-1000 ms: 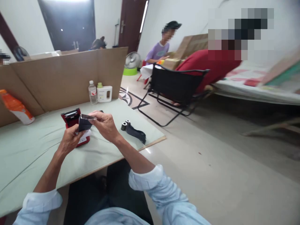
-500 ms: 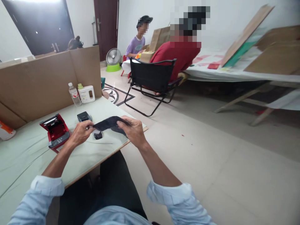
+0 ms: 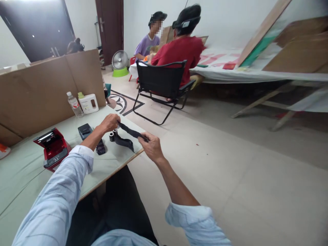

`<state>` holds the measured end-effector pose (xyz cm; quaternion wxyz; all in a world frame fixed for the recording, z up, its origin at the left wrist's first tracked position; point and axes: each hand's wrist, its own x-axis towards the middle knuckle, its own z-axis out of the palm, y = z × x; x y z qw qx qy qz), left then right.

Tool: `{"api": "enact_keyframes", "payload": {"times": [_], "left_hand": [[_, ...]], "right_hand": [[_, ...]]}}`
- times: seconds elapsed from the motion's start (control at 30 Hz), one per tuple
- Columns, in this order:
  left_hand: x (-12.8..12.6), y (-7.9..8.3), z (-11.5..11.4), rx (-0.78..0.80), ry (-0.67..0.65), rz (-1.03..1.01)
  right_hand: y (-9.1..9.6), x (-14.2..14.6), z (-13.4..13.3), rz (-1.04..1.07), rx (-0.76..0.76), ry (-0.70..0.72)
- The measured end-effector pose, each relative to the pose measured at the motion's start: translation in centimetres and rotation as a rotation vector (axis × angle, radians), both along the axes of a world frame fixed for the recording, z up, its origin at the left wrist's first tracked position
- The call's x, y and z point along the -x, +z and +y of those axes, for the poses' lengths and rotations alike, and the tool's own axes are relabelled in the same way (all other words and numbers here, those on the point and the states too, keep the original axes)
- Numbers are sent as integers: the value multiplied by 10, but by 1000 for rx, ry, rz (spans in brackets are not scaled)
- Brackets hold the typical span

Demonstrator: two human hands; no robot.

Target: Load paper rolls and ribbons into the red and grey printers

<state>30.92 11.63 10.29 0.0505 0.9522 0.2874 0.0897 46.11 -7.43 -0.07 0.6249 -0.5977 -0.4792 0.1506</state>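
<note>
A length of black ribbon (image 3: 131, 131) is stretched between my two hands above the table's right corner. My left hand (image 3: 111, 123) reaches forward and pinches its far end, with the arm extended over the table. At the near end, my right hand (image 3: 153, 146) grips the ribbon between thumb and fingers by the table edge. Under it, small rolls (image 3: 111, 137) with pale cores stand on the table, and a loose black strip (image 3: 124, 142) trails beside them. A dark crumpled piece (image 3: 100, 148) lies left of the rolls. Further left is a red printer-like device (image 3: 56, 150), lid raised.
A dark grey device (image 3: 85, 131) sits behind my left forearm. A water bottle (image 3: 75, 105) and a white jug (image 3: 88, 103) stand against a cardboard partition (image 3: 46, 89). Beyond are a black folding chair (image 3: 161, 82) with a person in red, another person in purple, and a fan (image 3: 120, 60).
My left hand has moved forward and to the right, so the ribbon now slants down towards my right hand. The rolls and trailing strip have come into view.
</note>
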Motion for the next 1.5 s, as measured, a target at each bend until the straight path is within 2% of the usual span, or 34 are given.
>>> {"api": "enact_keyframes", "payload": {"times": [0.13,0.27,0.37,0.57,0.77,0.97,1.1,1.3,1.5], "left_hand": [[-14,-19,10,87,16,102],[-17,-32,16,197,27,126],[-12,-33,19,235,15,99],[14,-29,24,465,-32,94],[20,-45,15,329,-65,162],[14,-56,1,225,-7,189],[26,-52,-5,188,-38,189],[48,-41,-15,183,-78,169],[47,-33,-25,179,-45,261]], "right_hand": [[-30,1,5,-74,82,18],[-48,0,7,-215,139,28],[-54,-2,8,-299,135,50],[-53,-2,7,-303,148,93],[-45,5,4,-166,165,124],[-39,16,9,-295,182,151],[-38,24,13,-337,202,158],[-34,34,10,-286,138,238],[-32,32,6,-281,137,219]]}}
